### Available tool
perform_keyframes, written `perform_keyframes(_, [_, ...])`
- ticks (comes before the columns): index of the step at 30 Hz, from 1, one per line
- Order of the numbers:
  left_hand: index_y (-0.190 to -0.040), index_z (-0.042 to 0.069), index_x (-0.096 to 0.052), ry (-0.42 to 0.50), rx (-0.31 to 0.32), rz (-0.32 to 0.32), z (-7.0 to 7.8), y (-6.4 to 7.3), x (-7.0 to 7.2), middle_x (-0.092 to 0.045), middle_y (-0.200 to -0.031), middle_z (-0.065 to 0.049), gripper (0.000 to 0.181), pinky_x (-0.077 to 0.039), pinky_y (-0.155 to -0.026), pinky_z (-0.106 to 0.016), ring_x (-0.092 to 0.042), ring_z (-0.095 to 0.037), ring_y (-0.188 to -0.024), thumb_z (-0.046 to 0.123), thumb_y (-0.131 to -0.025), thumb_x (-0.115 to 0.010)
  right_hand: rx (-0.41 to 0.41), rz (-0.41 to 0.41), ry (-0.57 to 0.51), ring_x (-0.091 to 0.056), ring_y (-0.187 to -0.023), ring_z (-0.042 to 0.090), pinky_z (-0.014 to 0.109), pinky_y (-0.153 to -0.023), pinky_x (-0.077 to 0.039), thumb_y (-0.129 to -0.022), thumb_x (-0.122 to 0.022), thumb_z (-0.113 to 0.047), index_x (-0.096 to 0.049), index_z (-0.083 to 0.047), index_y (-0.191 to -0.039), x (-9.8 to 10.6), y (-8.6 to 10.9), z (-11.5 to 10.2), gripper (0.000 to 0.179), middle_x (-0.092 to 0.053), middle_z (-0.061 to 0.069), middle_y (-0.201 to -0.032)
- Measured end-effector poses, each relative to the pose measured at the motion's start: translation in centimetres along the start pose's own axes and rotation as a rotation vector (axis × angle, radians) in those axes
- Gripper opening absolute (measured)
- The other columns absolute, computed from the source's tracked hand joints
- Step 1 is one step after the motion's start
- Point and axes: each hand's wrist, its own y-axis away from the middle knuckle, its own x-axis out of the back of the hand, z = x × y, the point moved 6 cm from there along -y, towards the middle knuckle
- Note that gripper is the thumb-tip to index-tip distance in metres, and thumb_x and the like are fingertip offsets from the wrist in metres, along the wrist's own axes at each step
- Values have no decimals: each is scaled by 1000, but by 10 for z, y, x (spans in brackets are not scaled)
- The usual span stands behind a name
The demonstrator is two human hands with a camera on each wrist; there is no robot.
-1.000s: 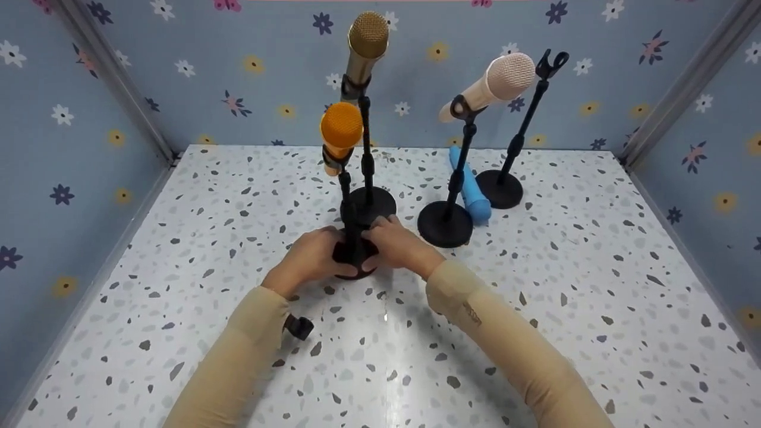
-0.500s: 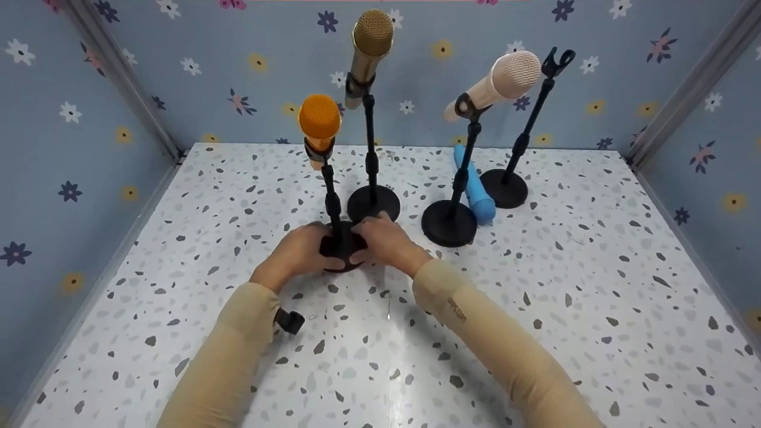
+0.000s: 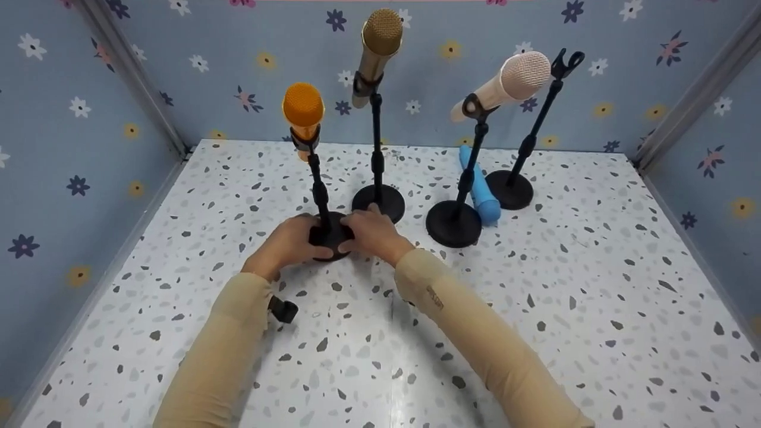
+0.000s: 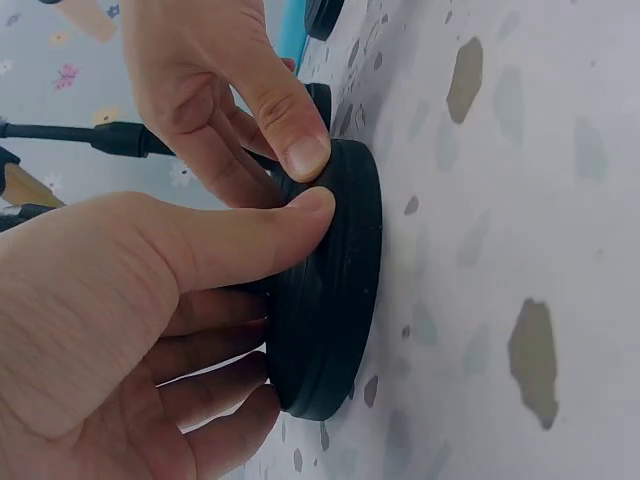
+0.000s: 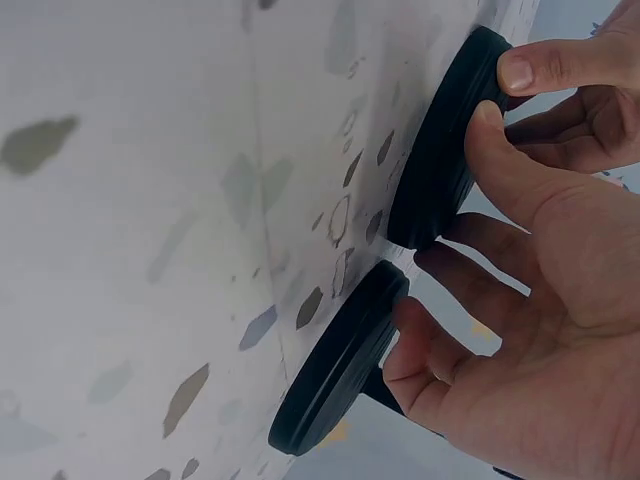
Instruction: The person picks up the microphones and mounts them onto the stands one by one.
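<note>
An orange microphone sits tilted in the clip of a black desk stand, whose round base is on the speckled tabletop. My left hand grips the left side of this base, thumb in front and fingers round the edge. From the other side my right hand holds it. Both thumbs nearly meet on the base in the left wrist view. Close behind the right hand stands the gold microphone on its stand; in the right wrist view, curled fingers are beside that stand's base, contact unclear.
To the right stands a pale pink microphone on its own stand. A blue microphone lies on the tabletop behind it. Beside that is a stand with a bare clip. Flowered panels enclose the back and sides.
Both hands have shifted the orange microphone's stand leftward and slightly back, apart from the gold microphone's stand. The other stands keep their places; the head view has turned slightly.
</note>
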Motion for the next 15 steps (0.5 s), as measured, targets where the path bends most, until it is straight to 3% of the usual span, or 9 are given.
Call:
perform_keyframes(7, [-126,-4,-64,-11,22,1,-7,-4,6,-64,-125,-23,51,-41,-106,-53,-58,-39,-118,26,-88,-80,-64,43,-26,-46,-123,37,55,-96,-49,-90,-76,-43,-62,-16,-140,-2,-12,-1,59,-60,6,-134])
perform_keyframes(15, [-138,-7,-55,-29,66,12,-18,-10,11,-55,-138,-28,61,-36,-111,-55,-50,-43,-129,28,-92,-76,-98,92,-92,-47,-126,35,56,-96,-50,-93,-74,-41,-64,-16,-138,-5,-22,-3,53,-62,4,-130])
